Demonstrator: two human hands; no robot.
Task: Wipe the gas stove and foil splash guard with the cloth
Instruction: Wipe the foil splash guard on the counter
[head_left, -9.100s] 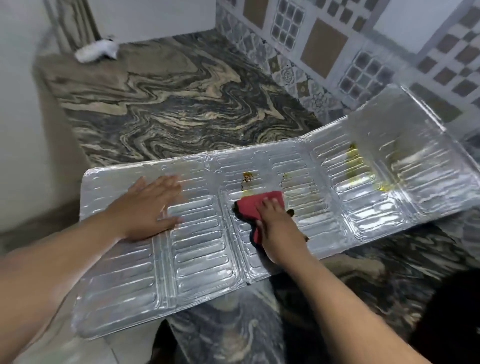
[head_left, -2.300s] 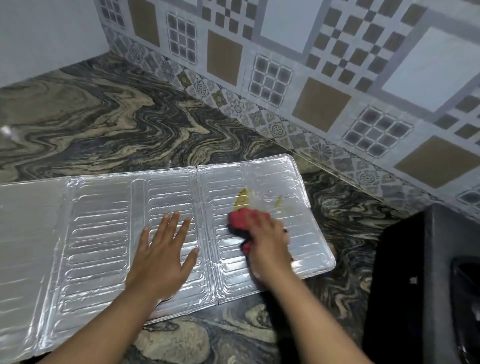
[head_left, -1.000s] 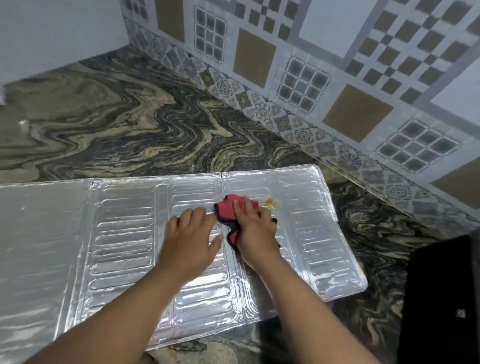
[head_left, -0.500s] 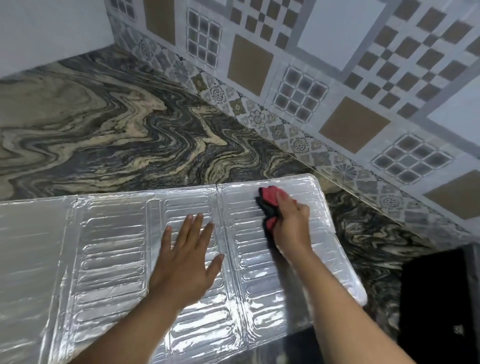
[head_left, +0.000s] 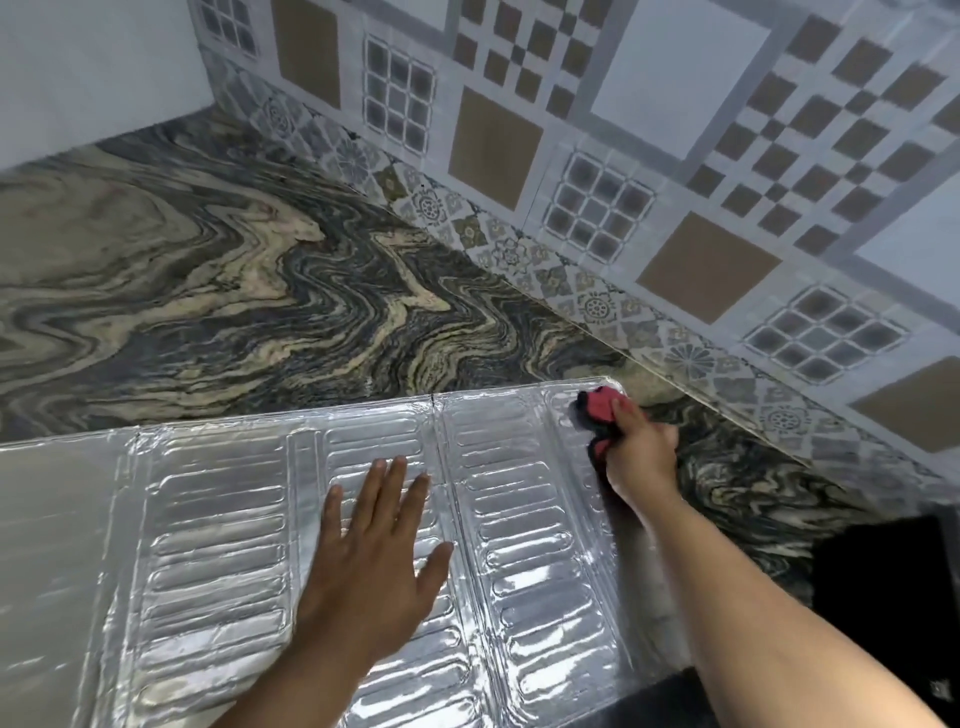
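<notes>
Foil splash guard (head_left: 218, 525) is lying flat on the marbled countertop (head_left: 208, 291), its panels unfolded, far edge running toward the tiled wall (head_left: 623, 156). Left hand (head_left: 371, 561) is pressing down on the middle panel, palm flat, fingers spread wide and gripping nothing. Right hand (head_left: 636, 452) is sitting at the guard's far right corner, fingers curled around the red cloth (head_left: 600, 410), bunching it and pushing it against the foil. Cloth is sticking out ahead of the fingertips, right at the corner edge and near the base of the wall. Embossed ribs on the visible panels are looking clean and shiny. Dark object (head_left: 888, 582) is showing at the lower right, beside the guard; can't tell for sure whether it is the stove.
</notes>
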